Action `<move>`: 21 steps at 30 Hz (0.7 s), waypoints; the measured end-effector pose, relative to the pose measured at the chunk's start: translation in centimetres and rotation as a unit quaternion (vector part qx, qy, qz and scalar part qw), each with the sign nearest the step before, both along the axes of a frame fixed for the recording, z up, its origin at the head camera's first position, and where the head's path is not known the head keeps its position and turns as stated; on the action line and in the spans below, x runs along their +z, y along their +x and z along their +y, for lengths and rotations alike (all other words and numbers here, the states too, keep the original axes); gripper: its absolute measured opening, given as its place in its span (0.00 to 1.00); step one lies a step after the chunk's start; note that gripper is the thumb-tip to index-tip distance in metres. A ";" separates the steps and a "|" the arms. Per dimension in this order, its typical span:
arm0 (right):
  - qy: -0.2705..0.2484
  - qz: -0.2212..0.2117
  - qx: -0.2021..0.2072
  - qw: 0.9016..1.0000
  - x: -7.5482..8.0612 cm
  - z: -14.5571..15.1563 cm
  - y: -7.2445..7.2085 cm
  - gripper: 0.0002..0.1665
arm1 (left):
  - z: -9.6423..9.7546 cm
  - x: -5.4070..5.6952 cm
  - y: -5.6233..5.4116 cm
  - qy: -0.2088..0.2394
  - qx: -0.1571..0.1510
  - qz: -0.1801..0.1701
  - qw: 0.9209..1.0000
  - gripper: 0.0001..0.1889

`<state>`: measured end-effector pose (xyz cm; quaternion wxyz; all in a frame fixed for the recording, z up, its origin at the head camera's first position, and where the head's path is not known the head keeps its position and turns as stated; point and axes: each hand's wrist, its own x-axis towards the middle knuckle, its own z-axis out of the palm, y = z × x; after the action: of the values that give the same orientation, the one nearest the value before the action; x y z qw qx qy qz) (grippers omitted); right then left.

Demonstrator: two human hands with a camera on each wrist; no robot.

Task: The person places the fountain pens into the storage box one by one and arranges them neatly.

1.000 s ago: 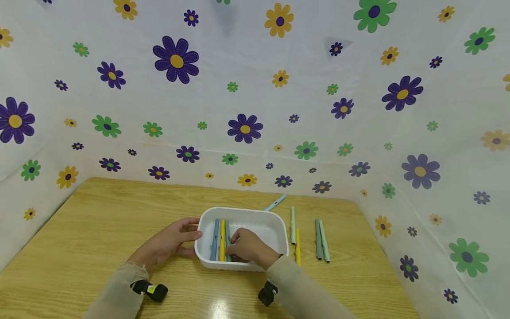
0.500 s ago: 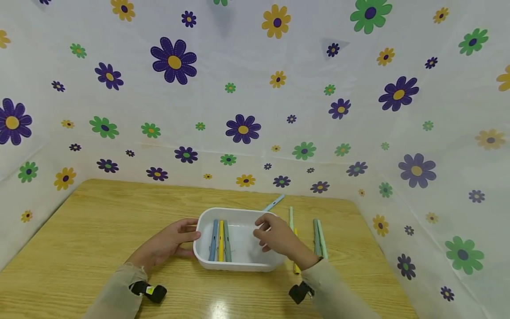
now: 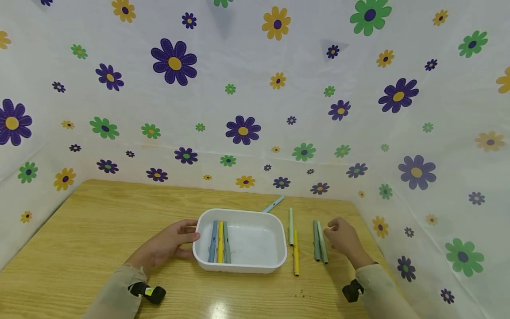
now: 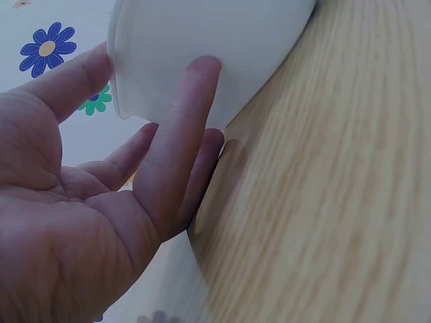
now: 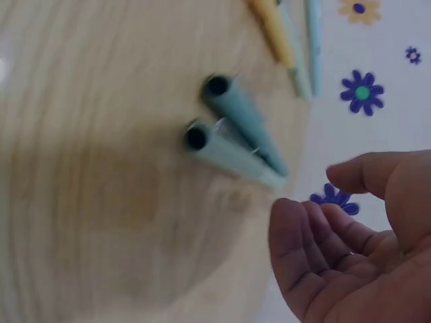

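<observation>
A white plastic tub [image 3: 255, 266] stands on the table. Inside, toward its left end, lie a blue pen [image 3: 213, 241], a yellow pen [image 3: 220, 242] and a grey-green pen [image 3: 227, 242] side by side. My left hand [image 3: 169, 243] rests against the tub's left end, its fingers [image 4: 182, 134] touching the outer wall in the left wrist view. My right hand [image 3: 345, 239] is empty, fingers slightly bent, just right of a dark green pen [image 3: 316, 240] and a pale green pen [image 3: 322, 243]. In the right wrist view, dark round hollows show at those pens' near ends.
Right of the tub lie another pale green pen [image 3: 291, 226] and a second yellow pen [image 3: 296, 253]. Behind the tub's back rim is a light blue pen [image 3: 274, 204]. Flower-printed sheeting [image 3: 243, 102] closes the table's back and sides.
My right hand has left the grey-green pen in the tub and moved right, out over the rim, to the pens on the table. My left hand stays at the tub.
</observation>
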<state>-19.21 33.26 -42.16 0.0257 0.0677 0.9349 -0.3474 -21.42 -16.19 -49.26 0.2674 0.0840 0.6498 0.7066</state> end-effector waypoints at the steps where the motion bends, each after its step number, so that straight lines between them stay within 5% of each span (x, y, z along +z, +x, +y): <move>1: 0.003 -0.013 0.002 1.000 -0.3 0.5 0.1 0.22 | 0.0 0.0 0.0 -0.001 0.001 0.000 1.000 0.37; 6: 0.016 -0.052 0.011 0.998 -1.5 1.4 0.3 0.20 | -0.1 0.1 0.1 0.000 0.000 0.001 1.000 0.37; 21: -0.022 -0.070 -0.013 0.997 -3.1 0.9 -0.6 0.12 | -0.1 -0.2 0.0 0.004 -0.004 0.002 1.000 0.36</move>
<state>-19.79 34.16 -45.26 0.0884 0.1034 0.9220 -0.3625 -21.43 -16.31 -49.46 0.2691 0.0892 0.6470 0.7079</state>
